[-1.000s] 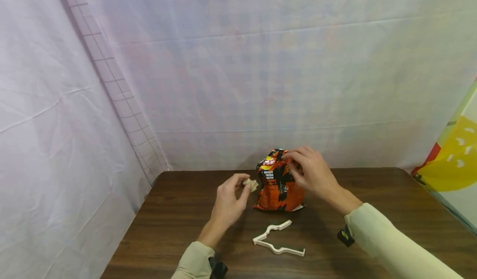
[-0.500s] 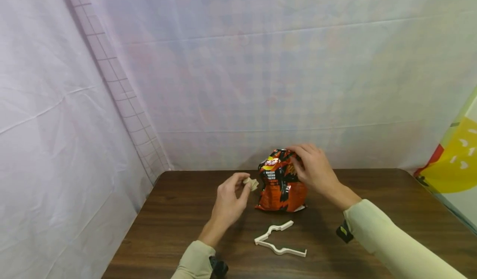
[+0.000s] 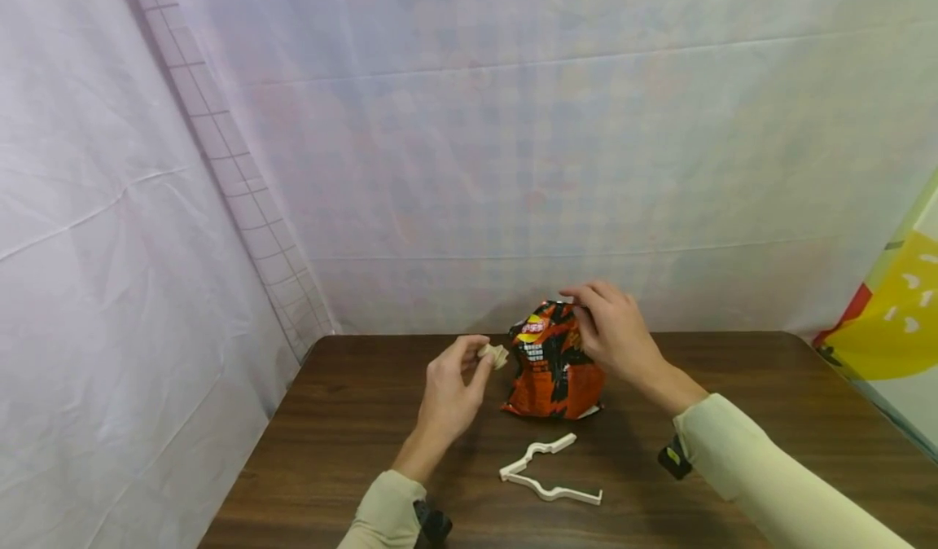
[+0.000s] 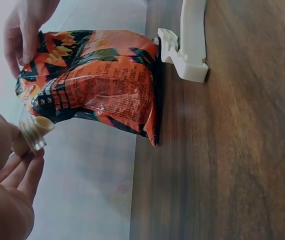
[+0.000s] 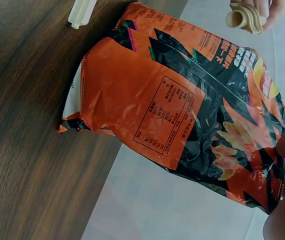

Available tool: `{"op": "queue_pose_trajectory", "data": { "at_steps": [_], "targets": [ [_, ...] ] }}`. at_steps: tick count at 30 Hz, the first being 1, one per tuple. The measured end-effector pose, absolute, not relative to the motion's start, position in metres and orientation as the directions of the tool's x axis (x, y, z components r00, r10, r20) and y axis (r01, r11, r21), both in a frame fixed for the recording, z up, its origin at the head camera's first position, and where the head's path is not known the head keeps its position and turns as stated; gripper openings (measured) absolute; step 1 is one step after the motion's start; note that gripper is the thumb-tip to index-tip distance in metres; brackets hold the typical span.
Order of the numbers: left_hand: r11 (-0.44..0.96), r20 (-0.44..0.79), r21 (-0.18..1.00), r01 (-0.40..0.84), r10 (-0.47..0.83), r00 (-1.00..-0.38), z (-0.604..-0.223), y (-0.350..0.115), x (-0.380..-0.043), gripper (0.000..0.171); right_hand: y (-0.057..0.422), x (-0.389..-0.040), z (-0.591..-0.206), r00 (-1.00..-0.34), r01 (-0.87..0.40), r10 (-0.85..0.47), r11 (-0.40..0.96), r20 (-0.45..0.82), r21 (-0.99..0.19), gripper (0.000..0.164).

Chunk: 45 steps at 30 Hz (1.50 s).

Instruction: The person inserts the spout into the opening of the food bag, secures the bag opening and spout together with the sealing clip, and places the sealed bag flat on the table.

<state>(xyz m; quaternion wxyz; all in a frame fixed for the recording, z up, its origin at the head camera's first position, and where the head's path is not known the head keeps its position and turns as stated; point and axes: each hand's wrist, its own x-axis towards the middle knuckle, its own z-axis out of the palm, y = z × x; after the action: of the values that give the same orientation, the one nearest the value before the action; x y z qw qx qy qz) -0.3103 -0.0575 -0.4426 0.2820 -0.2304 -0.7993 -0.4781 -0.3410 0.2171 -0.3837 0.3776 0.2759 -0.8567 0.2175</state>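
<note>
In the head view, the left hand (image 3: 447,390) pinches the small cream cap (image 3: 500,357) between thumb and fingertips; the cap projects past these tips, on the side toward the right hand (image 3: 615,329). The orange-and-black bag (image 3: 554,378) stands on the table (image 3: 366,419) just beyond the left fingertips, with its lower edge on the wood. The right hand grips the bag at its upper corner, so that most of the bag hangs below the right thumb and fingertips. The white clip (image 3: 545,496) lies on the table below the level of both sets of fingertips, nearer to the wearer, between the two forearms; its two arms are spread apart in a V, and no finger touches it. A pale cloth (image 3: 469,166) hangs behind the fingers and the bag. Each wrist carries a light sleeve (image 3: 777,476) and a black device (image 3: 674,457). In the left wrist view, the left thumb and fingers close on the cap from opposite sides; the cap has ridges around its wall, and its hollow end faces away from the palm. In the right wrist view, the right thumb presses the front of the bag near its top edge; the other fingers are largely hidden behind the bag, so their exact spread cannot be told. A gap separates the cap, at the left fingertips, from the bag.
</note>
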Motion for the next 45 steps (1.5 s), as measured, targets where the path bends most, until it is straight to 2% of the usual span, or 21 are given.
{"op": "queue_pose_trajectory", "data": {
  "at_steps": [9, 21, 33, 45],
  "targets": [
    [0.372, 0.675, 0.679, 0.633, 0.022, -0.737, -0.436, -0.051, -0.321, 0.029, 0.218, -0.339, -0.384, -0.555, -0.632, -0.311, 0.760, 0.771, -0.149, 0.028],
    [0.321, 0.670, 0.705, 0.633, -0.009, -0.742, -0.430, -0.036, -0.326, 0.026, 0.218, -0.336, -0.385, -0.558, -0.630, -0.319, 0.764, 0.766, -0.141, 0.030],
    [0.238, 0.580, 0.796, 0.556, -0.036, -0.814, -0.432, -0.028, -0.333, 0.027, 0.218, -0.336, -0.385, -0.553, -0.636, -0.324, 0.759, 0.768, -0.138, 0.030],
    [0.221, 0.582, 0.798, 0.561, -0.040, -0.812, -0.435, -0.021, -0.335, 0.025, 0.219, -0.335, -0.386, -0.558, -0.633, -0.326, 0.762, 0.763, -0.137, 0.030]
  ]
}}
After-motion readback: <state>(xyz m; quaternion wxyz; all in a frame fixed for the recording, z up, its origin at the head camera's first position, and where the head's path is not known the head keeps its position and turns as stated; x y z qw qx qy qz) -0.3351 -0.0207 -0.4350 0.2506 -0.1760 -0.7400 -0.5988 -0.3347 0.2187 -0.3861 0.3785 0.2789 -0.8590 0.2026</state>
